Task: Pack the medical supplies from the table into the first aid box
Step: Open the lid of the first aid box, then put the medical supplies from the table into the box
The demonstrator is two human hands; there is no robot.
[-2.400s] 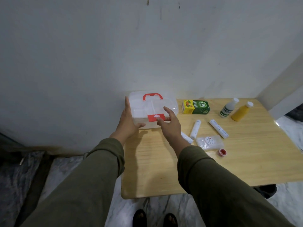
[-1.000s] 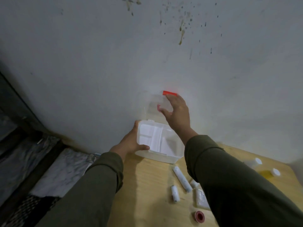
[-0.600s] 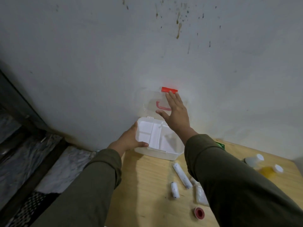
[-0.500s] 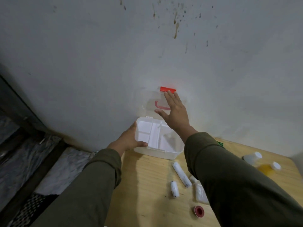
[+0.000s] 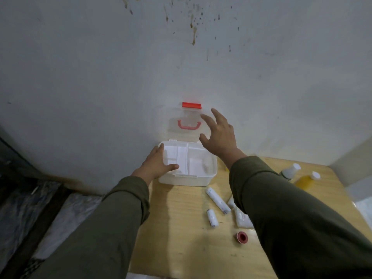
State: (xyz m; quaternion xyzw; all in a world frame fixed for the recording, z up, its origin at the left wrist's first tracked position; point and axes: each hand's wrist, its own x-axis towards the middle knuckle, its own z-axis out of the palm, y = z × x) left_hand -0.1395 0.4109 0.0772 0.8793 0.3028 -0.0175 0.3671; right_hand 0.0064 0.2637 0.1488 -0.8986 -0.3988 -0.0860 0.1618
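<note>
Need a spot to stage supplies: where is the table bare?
Bare wood lies between the first aid box, the left sleeve and the short roll. Crowded: rolls, tape and bottles toward the right sleeve.

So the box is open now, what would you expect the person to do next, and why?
Probably bring the right hand down to the nearest long white roll and lift it into the first aid box. The lid stands open against the wall, that hand is empty with fingers spread, the left hand steadies the box's side, and the supplies lie unpacked on the table.
</note>
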